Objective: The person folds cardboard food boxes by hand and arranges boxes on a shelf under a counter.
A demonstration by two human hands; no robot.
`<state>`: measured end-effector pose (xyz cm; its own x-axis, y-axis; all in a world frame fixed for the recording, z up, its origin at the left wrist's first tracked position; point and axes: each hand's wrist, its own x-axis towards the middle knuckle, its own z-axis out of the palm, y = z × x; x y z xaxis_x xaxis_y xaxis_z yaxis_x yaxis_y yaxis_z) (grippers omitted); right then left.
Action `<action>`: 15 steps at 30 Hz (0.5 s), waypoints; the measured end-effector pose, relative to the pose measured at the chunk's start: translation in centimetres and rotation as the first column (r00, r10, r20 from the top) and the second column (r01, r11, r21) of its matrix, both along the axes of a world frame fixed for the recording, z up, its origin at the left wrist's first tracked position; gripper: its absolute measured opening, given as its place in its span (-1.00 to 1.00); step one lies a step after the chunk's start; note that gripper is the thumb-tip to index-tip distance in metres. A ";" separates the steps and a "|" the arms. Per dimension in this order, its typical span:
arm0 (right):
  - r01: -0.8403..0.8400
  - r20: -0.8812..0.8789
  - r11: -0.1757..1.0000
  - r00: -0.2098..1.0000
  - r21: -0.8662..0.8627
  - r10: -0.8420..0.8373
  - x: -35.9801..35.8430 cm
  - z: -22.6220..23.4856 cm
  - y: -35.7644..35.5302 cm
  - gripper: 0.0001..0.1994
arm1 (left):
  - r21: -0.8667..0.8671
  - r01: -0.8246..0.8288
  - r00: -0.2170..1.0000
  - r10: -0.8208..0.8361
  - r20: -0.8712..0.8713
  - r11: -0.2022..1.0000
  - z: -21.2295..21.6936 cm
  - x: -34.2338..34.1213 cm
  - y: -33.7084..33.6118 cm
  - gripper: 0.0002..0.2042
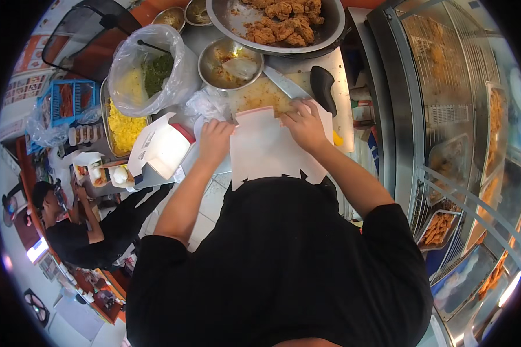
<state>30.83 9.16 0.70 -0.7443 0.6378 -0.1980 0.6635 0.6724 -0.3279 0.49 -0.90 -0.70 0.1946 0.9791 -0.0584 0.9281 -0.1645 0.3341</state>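
Observation:
A flat, white cardboard box blank (266,151) lies in front of my torso at the counter's near edge, its notched lower side against my black clothing. My left hand (216,140) grips its upper left corner with bent fingers. At the upper right, my right hand (305,125) has its fingers curled over the edge. Just beyond that hand are a knife's wide blade (286,84) and black handle (323,88), on a stained cutting board (250,98). Left of my left hand stands an opened white carton (163,147) with red on one side.
A large metal basin (337,33) of fried chicken stands at the back, before it a smaller metal bowl (205,62). To the left are a plastic-lined container (121,87) and yellow shredded food (124,128). A glass warming cabinet (411,110) borders the right; another person (78,234) is at left.

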 end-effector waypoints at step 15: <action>0.362 -0.068 0.922 0.932 0.140 -0.356 -3.4 -2.8 -8.9 -0.14 | -0.174 0.261 0.914 -0.301 -0.272 0.949 1.5 -1.0 -2.6 -0.10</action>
